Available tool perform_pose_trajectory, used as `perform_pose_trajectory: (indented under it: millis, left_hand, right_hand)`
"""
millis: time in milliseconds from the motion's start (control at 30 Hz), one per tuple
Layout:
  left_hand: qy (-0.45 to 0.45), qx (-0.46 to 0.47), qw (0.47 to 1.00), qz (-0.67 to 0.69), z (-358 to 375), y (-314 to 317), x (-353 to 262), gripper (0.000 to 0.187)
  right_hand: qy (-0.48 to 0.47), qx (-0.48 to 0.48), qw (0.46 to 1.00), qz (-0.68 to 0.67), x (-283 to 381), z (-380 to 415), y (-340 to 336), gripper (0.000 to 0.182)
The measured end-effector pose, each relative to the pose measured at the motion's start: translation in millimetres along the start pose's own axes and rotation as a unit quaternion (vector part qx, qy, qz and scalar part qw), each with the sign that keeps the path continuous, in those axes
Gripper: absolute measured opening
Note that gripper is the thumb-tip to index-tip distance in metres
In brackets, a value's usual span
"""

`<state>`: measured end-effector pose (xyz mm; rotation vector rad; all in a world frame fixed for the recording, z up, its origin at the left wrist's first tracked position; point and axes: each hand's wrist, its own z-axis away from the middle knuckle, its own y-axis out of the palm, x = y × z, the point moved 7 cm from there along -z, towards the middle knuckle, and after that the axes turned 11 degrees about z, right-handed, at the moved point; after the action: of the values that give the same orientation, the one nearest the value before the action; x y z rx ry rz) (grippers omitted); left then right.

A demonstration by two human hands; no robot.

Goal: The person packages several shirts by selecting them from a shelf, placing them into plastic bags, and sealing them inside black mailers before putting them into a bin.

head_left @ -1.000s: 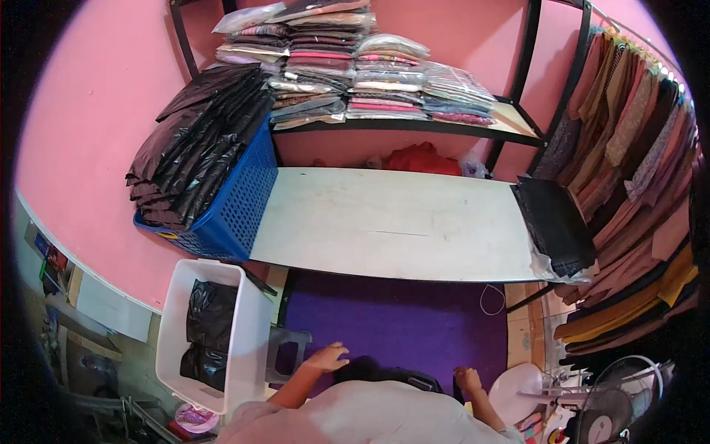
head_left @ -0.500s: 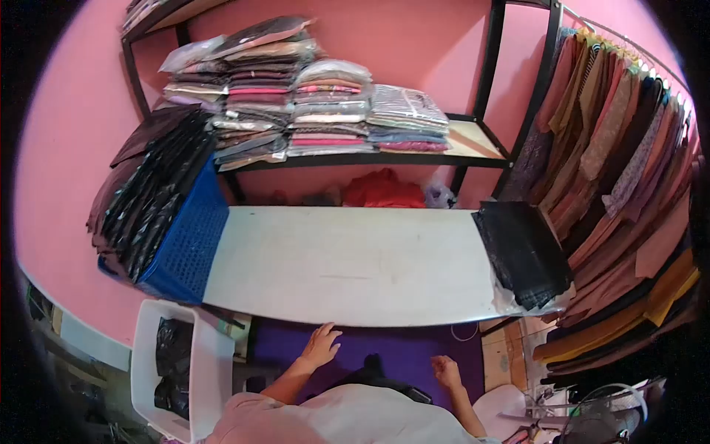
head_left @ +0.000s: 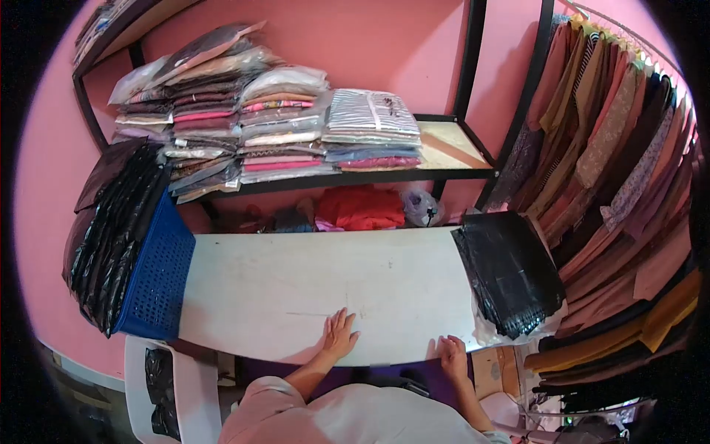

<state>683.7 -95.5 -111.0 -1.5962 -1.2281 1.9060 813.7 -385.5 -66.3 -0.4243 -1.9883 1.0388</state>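
Over the front part of the white table [head_left: 244, 285] is my left hand [head_left: 340, 337], fingers spread and nothing held. My right hand [head_left: 453, 355] hovers by the table's front edge, its fingers loosely bent and apart, with no object in it. Nearest to that hand, at the table's right end, lies a stack of black plastic bags [head_left: 512, 274] on a clear plastic sheet.
A blue basket [head_left: 157, 270] full of black plastic packages [head_left: 118, 237] stands at the table's left end. Below it is a white bin [head_left: 196, 392] holding black plastic. Bagged folded clothes [head_left: 285, 126] fill the shelf behind; garments [head_left: 599, 148] hang on the right.
Both hands have moved up and forward from in front of the table, the left now over the tabletop and the right at its edge. The camera view has shifted.
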Motion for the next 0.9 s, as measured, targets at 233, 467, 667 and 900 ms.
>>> perform_pose_trajectory:
  millis: [233, 467, 667, 900]
  left_hand:
    - [-0.043, -0.1, 0.992, -0.071, -23.0, 4.6, -15.9, 0.059]
    - [-0.082, -0.104, 0.99, -0.048, -24.6, -2.8, -18.6, 0.058]
    - [-0.109, -0.104, 0.988, -0.036, -26.7, -11.3, -27.6, 0.06]
    - [-0.157, 0.01, 0.985, -0.075, -32.6, 2.4, -27.5, 0.065]
  right_hand:
    - [-0.085, 0.087, 0.992, 0.012, -44.0, -69.2, 29.1, 0.038]
    - [-0.217, 0.13, 0.968, -0.006, -34.7, -214.2, 74.5, 0.034]
    - [-0.397, -0.108, 0.907, -0.086, 127.2, -408.1, -8.6, 0.029]
    - [-0.39, -0.014, 0.92, 0.043, 217.0, -561.9, 22.3, 0.069]
